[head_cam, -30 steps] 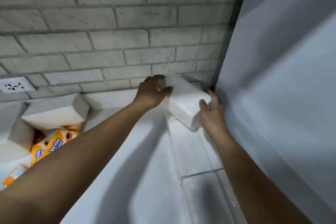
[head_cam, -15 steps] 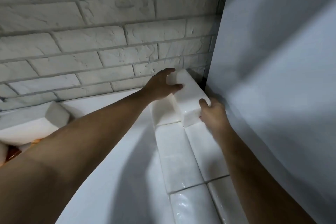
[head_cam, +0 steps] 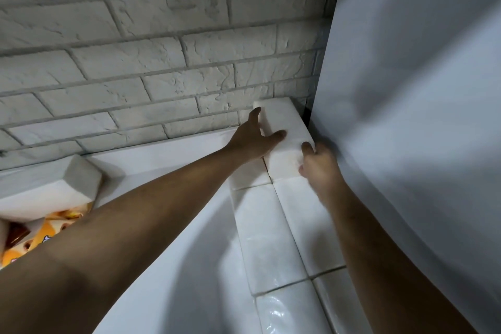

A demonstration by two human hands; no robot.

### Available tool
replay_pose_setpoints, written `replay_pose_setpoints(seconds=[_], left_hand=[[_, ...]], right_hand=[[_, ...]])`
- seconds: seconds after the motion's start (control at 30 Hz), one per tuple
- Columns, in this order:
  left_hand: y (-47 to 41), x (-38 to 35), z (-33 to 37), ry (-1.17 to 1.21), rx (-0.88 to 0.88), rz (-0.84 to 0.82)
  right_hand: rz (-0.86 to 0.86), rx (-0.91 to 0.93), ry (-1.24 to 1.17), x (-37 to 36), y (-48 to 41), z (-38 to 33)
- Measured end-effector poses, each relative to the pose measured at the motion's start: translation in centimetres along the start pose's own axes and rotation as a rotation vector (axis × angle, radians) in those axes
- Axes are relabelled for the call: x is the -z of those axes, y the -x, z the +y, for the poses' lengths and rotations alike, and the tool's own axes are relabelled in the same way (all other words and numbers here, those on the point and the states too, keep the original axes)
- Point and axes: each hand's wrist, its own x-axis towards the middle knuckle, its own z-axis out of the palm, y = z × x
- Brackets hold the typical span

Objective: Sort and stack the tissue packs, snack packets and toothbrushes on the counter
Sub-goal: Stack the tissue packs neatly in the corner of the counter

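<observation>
I see white tissue packs [head_cam: 283,133], glossy wrap. Orange snack packets [head_cam: 40,236] with brown patches. Wall [head_cam: 135,35]: pale grey brick pattern. Counter [head_cam: 173,266] white.

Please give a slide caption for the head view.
Left hand and right hand hold a white tissue pack by the brick wall.
</observation>
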Motion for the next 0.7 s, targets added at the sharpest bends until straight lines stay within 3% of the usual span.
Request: replay_pose_setpoints(seconds=[0.7], left_hand=[[0.5, -1.2, 0.7, -0.042, 0.016, 0.046]], right_hand=[[-0.061, 0.129, 0.096, 0.8, 0.1, -1.4]])
